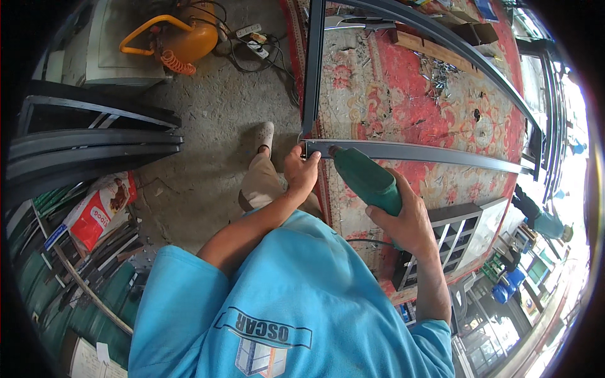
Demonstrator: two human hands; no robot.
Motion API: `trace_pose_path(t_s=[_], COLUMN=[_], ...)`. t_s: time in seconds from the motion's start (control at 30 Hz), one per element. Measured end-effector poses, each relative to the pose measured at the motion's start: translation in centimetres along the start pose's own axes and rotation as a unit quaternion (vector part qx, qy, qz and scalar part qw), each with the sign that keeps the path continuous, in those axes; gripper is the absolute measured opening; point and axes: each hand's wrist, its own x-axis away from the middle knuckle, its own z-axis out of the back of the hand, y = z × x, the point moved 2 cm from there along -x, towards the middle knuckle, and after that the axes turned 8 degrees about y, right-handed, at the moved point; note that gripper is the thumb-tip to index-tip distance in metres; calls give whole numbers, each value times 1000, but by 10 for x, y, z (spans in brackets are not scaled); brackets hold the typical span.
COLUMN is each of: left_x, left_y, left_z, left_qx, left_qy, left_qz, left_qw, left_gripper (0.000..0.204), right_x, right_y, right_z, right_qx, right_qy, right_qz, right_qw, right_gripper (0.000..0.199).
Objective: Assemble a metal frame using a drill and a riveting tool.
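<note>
My right hand (408, 219) is wrapped round the rear of a green power drill (368, 179). Its nose points to the left, at the near bar of a dark grey metal frame (403, 152). At that bar's left end, by the frame's corner, my left hand (302, 169) grips the profile between thumb and fingers. The upright bar (312, 69) of the frame runs away from me from this corner. Whether a bit or screw touches the metal at the drill's tip is too small to tell.
The frame lies over a worn red patterned carpet (378, 88) with a pile of loose screws (441, 75). An orange compressor (195, 34) and power strips (257, 47) are at the far left. Dark profiles (94, 148) stack at left; a slotted grey panel (457, 233) lies right.
</note>
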Motion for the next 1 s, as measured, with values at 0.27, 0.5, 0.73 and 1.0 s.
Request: trace_pose_path(t_s=[0.27,0.5,0.73,1.0], left_x=[-10,-15,-15,-14], left_y=[-23,-13,7,39], left_z=[-5,1,12,30], left_qx=[-22,-82,-64,-149], left_qy=[-29,-66,-61,-94], left_qz=[-28,-53,-28,55], left_qw=[999,993,996,983], left_gripper=[27,26,25,39], right_x=[-1,-8,-10,-12], right_y=[-32,-50,-54,-65], right_z=[-10,-21,-26,-29], right_qx=[18,72,85,109], right_qy=[0,12,17,14], right_qz=[-22,20,21,25], right_qw=[1000,997,996,994], right_gripper=[69,68,70,69])
